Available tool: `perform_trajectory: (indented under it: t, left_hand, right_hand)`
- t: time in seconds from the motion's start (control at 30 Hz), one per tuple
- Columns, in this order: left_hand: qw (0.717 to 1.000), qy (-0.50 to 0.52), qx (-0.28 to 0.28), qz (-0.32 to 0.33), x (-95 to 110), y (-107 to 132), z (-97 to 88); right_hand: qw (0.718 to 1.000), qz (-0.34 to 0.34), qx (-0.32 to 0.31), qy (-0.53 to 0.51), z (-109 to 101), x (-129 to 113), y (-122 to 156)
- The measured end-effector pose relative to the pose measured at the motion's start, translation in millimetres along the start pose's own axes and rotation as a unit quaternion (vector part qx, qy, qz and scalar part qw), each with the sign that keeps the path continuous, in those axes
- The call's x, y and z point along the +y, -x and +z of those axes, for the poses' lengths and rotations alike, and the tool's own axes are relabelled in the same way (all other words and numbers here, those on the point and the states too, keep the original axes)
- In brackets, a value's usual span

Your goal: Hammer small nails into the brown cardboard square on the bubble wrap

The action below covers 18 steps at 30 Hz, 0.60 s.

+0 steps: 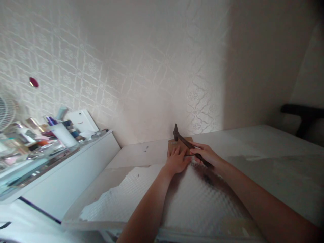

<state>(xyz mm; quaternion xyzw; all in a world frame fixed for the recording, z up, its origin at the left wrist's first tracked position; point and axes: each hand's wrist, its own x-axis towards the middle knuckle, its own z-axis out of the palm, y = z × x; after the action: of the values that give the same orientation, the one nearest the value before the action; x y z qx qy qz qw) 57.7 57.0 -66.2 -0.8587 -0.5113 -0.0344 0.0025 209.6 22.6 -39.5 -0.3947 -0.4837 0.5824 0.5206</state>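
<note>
My left hand (176, 160) lies flat with its fingers stretched out on a small brown wooden block (177, 144) near the far side of the table. My right hand (206, 154) is closed round the handle of a dark hammer (182, 139), whose head is raised just above the block. Both forearms reach over a sheet of white bubble wrap (157, 199) spread on the white table (265, 148).
A white shelf unit (73, 162) at the left holds several cosmetics bottles and a white box (82, 122). A fan (6, 111) shows at the far left edge. A patterned wall (141, 67) rises behind the table. A dark chair part (302, 113) sits at the right.
</note>
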Motion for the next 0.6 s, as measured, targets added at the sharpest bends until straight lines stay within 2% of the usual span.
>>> perform_trajectory:
  t: [0.6]
  left_hand:
    - [1.0, 0.002, -0.011, -0.005, 0.3, 1.1, -2.0]
  right_hand:
    - [1.0, -0.004, 0.009, -0.027, -0.3, -0.5, -0.9]
